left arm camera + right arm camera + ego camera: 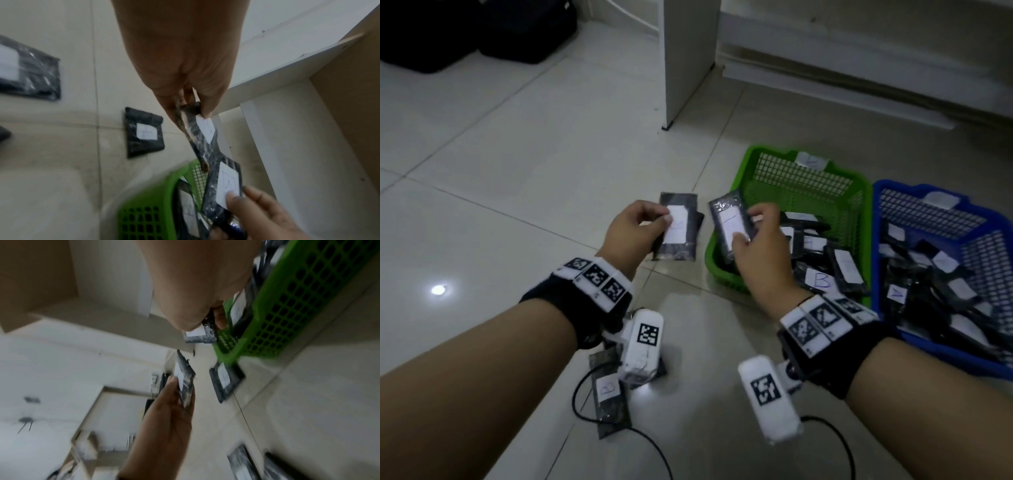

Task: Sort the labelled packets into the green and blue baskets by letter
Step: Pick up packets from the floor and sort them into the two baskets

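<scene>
Packets point(822, 260) heaped in green basket point(808, 178), apparently lettered B

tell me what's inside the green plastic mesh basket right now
The green plastic mesh basket holds a pile of black packets with white labels at its near end; one label reads B. The right hand and its black labelled packet cover the near-left corner.
</scene>
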The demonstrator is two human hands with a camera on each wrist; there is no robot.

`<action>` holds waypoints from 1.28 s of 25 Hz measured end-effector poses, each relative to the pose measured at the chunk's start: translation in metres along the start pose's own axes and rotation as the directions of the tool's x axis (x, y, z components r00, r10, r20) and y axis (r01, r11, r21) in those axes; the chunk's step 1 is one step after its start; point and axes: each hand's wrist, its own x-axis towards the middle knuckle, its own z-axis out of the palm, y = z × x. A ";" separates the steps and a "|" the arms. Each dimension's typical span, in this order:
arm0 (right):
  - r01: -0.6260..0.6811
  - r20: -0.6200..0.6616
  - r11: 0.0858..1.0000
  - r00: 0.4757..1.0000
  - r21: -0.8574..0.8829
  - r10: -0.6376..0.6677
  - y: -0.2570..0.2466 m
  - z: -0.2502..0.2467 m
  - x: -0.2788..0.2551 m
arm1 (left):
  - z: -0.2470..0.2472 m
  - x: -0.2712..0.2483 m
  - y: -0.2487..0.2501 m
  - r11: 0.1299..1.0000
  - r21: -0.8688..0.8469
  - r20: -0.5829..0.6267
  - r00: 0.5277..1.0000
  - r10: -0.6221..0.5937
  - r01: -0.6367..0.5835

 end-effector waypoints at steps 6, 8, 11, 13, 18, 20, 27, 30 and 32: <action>-0.184 -0.030 0.971 0.983 -0.155 0.182 0.059 -0.049 0.041 | 0.084 0.002 0.001 0.912 0.366 0.337 0.940 0.054 -0.184; -0.152 0.038 0.951 0.985 -0.269 0.168 0.070 -0.053 0.042 | 0.097 0.006 -0.007 0.701 0.606 0.405 0.904 0.134 -0.375; -0.101 0.061 0.922 0.989 -0.373 0.133 0.071 -0.050 0.039 | 0.098 0.006 -0.015 0.375 0.768 0.475 0.854 0.212 -0.520; -0.102 0.048 0.907 0.990 -0.409 0.133 0.067 -0.048 0.033 | 0.092 0.004 -0.017 0.244 0.816 0.492 0.851 0.183 -0.524; 0.026 -0.015 0.865 0.999 -0.501 -0.039 0.043 -0.035 0.004 | 0.048 0.003 -0.020 0.552 0.632 0.527 0.824 0.209 -0.544; 0.093 0.020 0.920 0.995 -0.381 -0.093 0.030 -0.014 -0.017 | 0.014 -0.005 -0.021 0.642 0.620 0.434 0.879 0.199 -0.451; 0.007 0.458 0.960 0.880 -0.280 0.127 0.017 0.081 -0.093 | -0.092 -0.052 -0.067 0.565 0.824 0.032 0.999 -0.006 -0.023; -0.025 0.486 0.890 0.831 -0.455 0.272 0.023 0.110 -0.113 | -0.105 -0.060 -0.083 0.523 0.842 -0.074 0.989 -0.132 0.133; -0.038 0.446 0.862 0.844 -0.506 0.299 0.024 0.120 -0.120 | -0.108 -0.059 -0.095 0.546 0.820 -0.092 0.980 -0.175 0.174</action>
